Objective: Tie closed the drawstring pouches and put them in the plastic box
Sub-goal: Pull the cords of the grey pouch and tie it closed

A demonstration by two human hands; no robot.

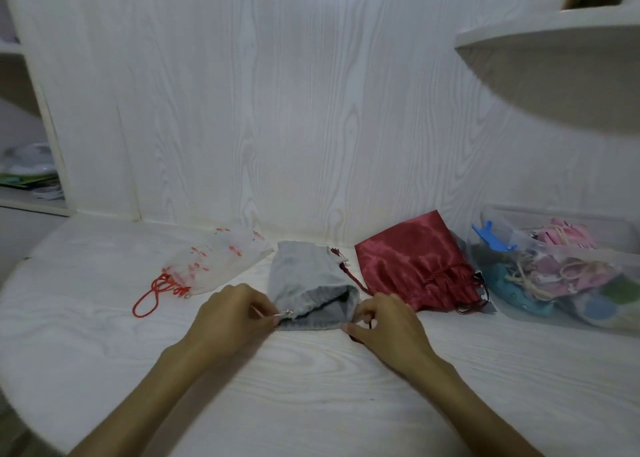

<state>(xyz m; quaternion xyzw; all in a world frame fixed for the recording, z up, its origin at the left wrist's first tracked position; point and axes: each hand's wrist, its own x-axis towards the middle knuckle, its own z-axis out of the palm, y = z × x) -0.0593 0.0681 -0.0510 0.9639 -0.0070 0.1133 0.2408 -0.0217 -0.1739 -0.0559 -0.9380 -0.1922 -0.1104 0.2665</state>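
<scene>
Lying at the centre of the frame on the white table point(104, 335), the grey pouch point(304, 276) has its mouth open. The left hand point(232, 313) pinches its cord on one side, the right hand point(384, 321) pinches the other. A red pouch point(412, 266) lies to the right, beside the plastic box point(588, 321); a white pouch point(214, 262) lies to the left.

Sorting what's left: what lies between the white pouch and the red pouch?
Head view: the grey pouch, mouth open, both hands pinching its drawstring ends.

Two bare, sleeveless forearms point(166, 380)
</scene>
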